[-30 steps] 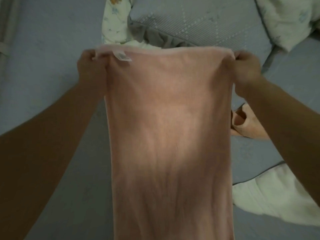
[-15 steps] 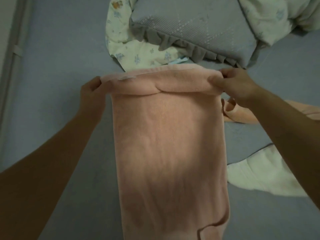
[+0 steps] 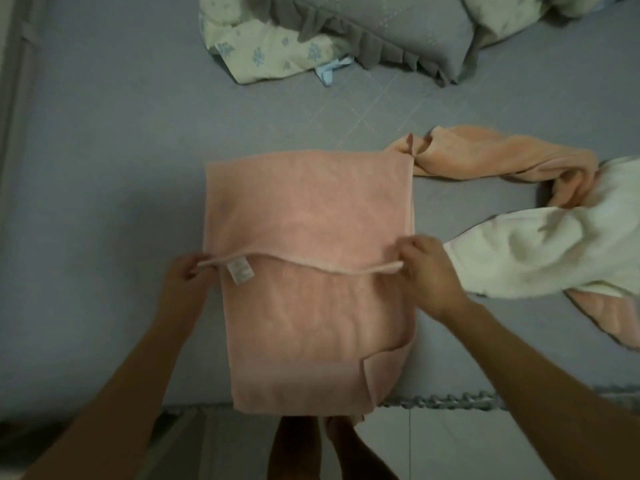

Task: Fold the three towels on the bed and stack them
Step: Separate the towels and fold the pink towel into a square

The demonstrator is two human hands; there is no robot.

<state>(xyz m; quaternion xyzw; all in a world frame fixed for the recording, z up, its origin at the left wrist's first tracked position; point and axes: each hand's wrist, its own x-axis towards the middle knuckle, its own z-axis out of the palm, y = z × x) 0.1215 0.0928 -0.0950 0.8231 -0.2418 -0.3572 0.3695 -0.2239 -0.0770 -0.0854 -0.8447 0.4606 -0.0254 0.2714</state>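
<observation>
Since a moment ago the pink towel [image 3: 308,258] got pulled back over itself, so its far half now lies doubled on the bed [image 3: 104,168] by the near edge. Left hand [image 3: 185,285] and right hand [image 3: 427,271] each pinch a corner of the folded-over hem, grip closed on cloth. Orange towel [image 3: 485,155] and white towel [image 3: 554,244] sit crumpled toward the right edge.

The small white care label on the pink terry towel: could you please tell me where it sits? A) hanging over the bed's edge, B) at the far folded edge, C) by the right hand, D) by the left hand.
D: the white care label hangs from the held hem right beside the left hand.
</observation>
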